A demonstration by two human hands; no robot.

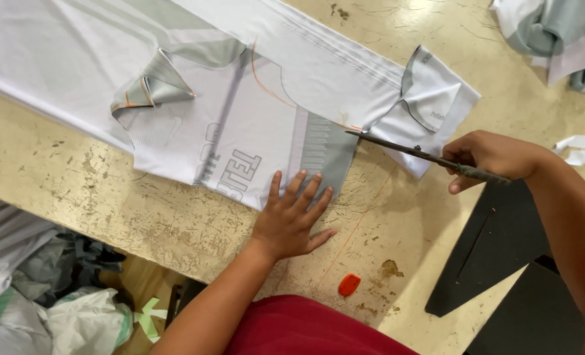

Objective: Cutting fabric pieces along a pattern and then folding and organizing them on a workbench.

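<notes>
The cloth (174,72) is pale lilac-white with grey panels and thin orange lines. The table (75,190) is worn, speckled yellow. A small orange chalk (349,284) lies near its front edge.

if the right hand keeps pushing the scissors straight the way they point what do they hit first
The right hand holds scissors pointing left, tips at the edge of the white and grey fabric. Going straight on, they would probably meet that fabric first, near its orange chalk line, well above the left hand.
</notes>
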